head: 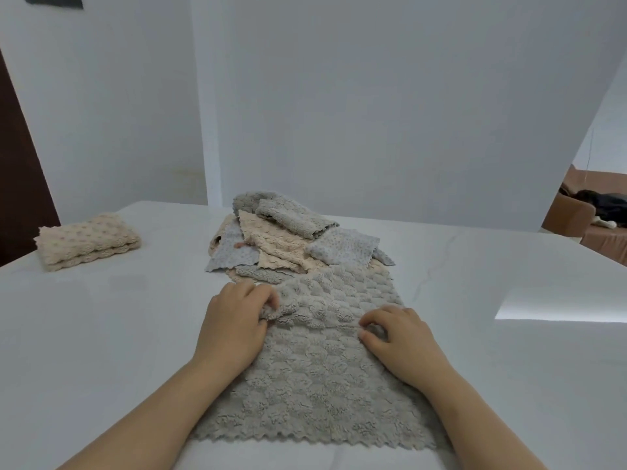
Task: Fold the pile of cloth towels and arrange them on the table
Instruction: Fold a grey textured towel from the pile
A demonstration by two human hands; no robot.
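One folded towel (89, 241) lies far left. The left hand (237, 320) and right hand (398, 340) pinch a grey towel (315, 385). The pile (281, 239) behind is not folded yet.

White walls (373, 113) back the white table (101, 334); a brown sofa (604, 244) sits far right.

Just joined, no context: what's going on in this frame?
A person is folding towels at a white table. Both hands work a grey towel spread out in front: the left hand grips a bunched bit of its left edge, the right hand pinches its right side. Behind it lies an unfolded pile of towels; one folded beige towel sits far left.
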